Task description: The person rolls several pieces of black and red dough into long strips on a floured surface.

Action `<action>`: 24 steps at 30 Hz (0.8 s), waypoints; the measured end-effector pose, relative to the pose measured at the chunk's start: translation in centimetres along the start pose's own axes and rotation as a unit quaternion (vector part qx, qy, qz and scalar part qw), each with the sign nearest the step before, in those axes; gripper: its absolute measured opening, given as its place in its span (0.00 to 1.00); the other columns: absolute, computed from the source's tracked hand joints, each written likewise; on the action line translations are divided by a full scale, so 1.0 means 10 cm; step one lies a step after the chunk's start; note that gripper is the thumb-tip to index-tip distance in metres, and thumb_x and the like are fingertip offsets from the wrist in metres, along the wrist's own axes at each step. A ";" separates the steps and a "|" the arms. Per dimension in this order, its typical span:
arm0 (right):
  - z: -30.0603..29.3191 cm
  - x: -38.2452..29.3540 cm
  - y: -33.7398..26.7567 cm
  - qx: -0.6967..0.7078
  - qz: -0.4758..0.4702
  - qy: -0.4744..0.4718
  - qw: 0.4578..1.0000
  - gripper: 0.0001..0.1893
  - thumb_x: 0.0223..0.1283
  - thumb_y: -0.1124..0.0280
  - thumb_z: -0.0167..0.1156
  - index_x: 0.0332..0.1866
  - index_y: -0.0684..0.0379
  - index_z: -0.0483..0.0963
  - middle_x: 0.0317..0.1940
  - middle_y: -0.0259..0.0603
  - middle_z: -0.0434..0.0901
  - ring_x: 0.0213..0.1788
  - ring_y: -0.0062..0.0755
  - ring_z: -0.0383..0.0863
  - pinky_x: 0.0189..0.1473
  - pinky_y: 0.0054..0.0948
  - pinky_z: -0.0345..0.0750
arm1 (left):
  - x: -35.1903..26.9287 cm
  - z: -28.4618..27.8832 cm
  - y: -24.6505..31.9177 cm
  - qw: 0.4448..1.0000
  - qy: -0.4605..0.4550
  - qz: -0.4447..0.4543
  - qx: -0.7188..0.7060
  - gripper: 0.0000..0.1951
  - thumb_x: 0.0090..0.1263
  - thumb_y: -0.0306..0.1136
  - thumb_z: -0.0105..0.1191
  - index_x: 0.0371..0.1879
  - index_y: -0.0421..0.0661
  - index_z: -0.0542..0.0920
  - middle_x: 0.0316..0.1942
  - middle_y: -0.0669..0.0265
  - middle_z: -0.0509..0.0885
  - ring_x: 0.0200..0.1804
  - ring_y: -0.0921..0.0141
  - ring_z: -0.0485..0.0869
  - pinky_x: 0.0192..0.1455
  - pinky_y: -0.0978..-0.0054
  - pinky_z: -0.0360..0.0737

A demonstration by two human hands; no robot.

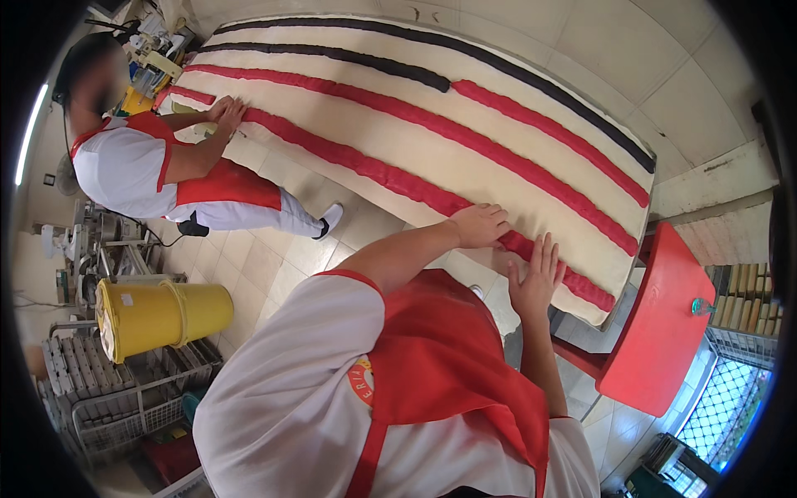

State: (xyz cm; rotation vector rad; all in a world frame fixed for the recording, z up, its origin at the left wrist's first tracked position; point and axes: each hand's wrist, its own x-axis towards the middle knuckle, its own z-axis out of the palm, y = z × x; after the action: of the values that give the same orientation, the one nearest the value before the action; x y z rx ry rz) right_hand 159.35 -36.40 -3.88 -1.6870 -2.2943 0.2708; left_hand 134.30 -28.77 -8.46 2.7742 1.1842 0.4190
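Observation:
A long table bears a pale, dough-like sheet [398, 134] with raised strips of soft red and black material along it. My left hand [481, 225] lies over the red strip nearest me [373, 169], its fingers bent down. Whether it grips the strip cannot be told. Just to the right, my right hand [538, 274] rests at the same strip with its fingers straight and apart. Farther across run a second red strip [436, 122], a black strip [348, 57] whose end meets a shorter red strip [548, 127], and a black strip [498, 59] along the far edge.
At the table's left end a co-worker [124, 168] has both hands at the near red strip. A red table [663, 324] with a small glass stands right of the long table. Yellow buckets [205, 311], metal racks [106, 411] and machines are on the left. A wall borders the far side.

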 end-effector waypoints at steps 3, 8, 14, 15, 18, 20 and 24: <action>0.17 -0.01 -0.25 -0.065 0.030 -0.045 0.996 0.49 0.76 0.39 0.64 0.91 0.59 0.58 0.93 0.51 0.55 0.93 0.64 0.50 0.89 0.71 0.43 | -0.07 -0.12 -0.09 0.999 0.030 0.011 -0.009 0.32 0.68 0.64 0.68 0.53 0.44 0.87 0.53 0.58 0.84 0.62 0.57 0.83 0.67 0.59 0.83; 0.29 0.18 -0.68 -0.058 0.043 -0.021 0.997 0.53 0.73 0.37 0.66 0.92 0.60 0.57 0.92 0.52 0.56 0.93 0.68 0.51 0.89 0.70 0.46 | -0.28 -0.15 -0.39 1.000 0.013 0.006 -0.028 0.34 0.67 0.65 0.69 0.52 0.42 0.87 0.54 0.57 0.85 0.62 0.58 0.83 0.68 0.59 0.83; 0.48 0.29 -0.98 -0.082 0.064 -0.017 0.994 0.53 0.74 0.37 0.66 0.92 0.60 0.57 0.92 0.54 0.57 0.92 0.70 0.50 0.89 0.68 0.47 | -0.59 -0.35 -0.66 0.999 0.002 0.006 -0.034 0.33 0.67 0.63 0.70 0.53 0.41 0.87 0.56 0.57 0.85 0.66 0.57 0.83 0.69 0.59 0.83; 0.49 0.35 -1.14 -0.073 0.047 -0.015 0.996 0.53 0.74 0.37 0.66 0.92 0.61 0.57 0.92 0.54 0.56 0.93 0.69 0.50 0.90 0.66 0.47 | -0.61 -0.32 -0.73 0.999 -0.006 0.008 -0.033 0.33 0.67 0.62 0.70 0.53 0.41 0.87 0.57 0.57 0.85 0.66 0.57 0.83 0.70 0.58 0.83; 0.60 0.41 -1.32 -0.102 0.080 -0.077 0.989 0.53 0.74 0.38 0.66 0.93 0.59 0.55 0.93 0.53 0.54 0.94 0.65 0.49 0.89 0.69 0.46 | -0.66 -0.45 -0.83 0.998 -0.015 -0.001 -0.055 0.34 0.68 0.62 0.71 0.55 0.40 0.87 0.58 0.56 0.85 0.66 0.55 0.83 0.70 0.58 0.82; 0.64 0.44 -1.34 -0.088 0.103 -0.097 0.986 0.54 0.73 0.37 0.66 0.93 0.59 0.53 0.94 0.51 0.52 0.94 0.62 0.47 0.89 0.71 0.46 | -0.76 -0.48 -0.94 0.999 -0.022 -0.006 -0.045 0.34 0.68 0.62 0.71 0.56 0.40 0.87 0.58 0.55 0.85 0.67 0.55 0.82 0.71 0.58 0.82; 0.76 0.47 -1.61 -0.042 0.036 -0.074 0.996 0.56 0.72 0.37 0.68 0.93 0.61 0.53 0.94 0.54 0.49 0.95 0.65 0.43 0.88 0.74 0.45 | -0.96 -0.59 -1.05 1.000 -0.017 0.007 -0.013 0.35 0.68 0.63 0.70 0.57 0.41 0.86 0.58 0.55 0.84 0.67 0.55 0.82 0.71 0.59 0.82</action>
State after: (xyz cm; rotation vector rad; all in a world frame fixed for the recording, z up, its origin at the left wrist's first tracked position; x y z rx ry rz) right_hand 141.00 -36.69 -5.52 -1.8501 -2.3843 0.3293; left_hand 119.01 -28.50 -6.89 2.7571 1.1433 0.3837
